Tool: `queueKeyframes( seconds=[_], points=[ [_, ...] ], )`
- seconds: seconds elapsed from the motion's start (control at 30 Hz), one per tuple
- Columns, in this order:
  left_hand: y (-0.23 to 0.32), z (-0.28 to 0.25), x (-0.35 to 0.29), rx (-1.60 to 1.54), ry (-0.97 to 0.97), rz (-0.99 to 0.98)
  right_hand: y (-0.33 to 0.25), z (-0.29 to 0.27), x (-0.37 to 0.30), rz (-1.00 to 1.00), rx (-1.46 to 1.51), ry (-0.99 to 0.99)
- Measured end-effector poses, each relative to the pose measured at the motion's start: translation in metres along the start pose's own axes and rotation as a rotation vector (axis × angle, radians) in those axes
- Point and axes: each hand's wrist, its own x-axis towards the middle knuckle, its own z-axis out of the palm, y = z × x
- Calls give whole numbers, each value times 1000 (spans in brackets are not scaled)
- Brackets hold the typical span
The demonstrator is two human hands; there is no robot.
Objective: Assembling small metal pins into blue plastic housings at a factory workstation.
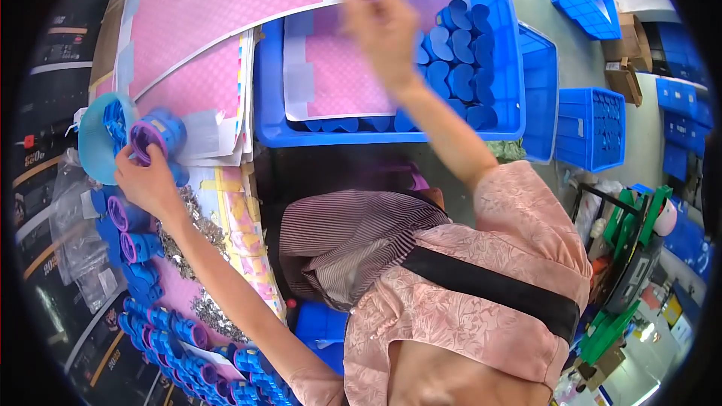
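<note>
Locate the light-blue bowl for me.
The light-blue bowl is at the left of the head view, just left of the purple-rimmed blue part that the left hand holds.

Was a workshop, small-factory assembly type. The tabletop (pixel 177 280) carried many near-identical blue and purple parts (pixel 169 334) in rows, plus heaps of small metal pieces (pixel 214 314). A big blue bin (pixel 517 68) beside it held blue parts packed close together. More blue crates (pixel 571 131) stood on the floor (pixel 526 4), cardboard boxes (pixel 623 86) nearby. Dark cartons (pixel 64 49) lined the left; green-and-black equipment (pixel 634 282) sat right.
</note>
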Motion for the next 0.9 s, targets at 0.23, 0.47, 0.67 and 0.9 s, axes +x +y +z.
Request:
queueKeyframes(
  seconds=[0.23, 0.47, 0.67, 0.9],
  points=[
    [14, 3, -1, -208, 13, 12, 208, -244, 58, 683, -1430, 26],
    [26, -37, -39, -83, 207, 194, 278, -209, 59, 740, -1554, -82],
    [59, -47, -88, -358, 211, 116, 306, -277, 88, 839, -1432, -192],
    [93, -76, -142, -864, -57, -235, 145, -159, 47, -102, -569, 247]
  ],
)
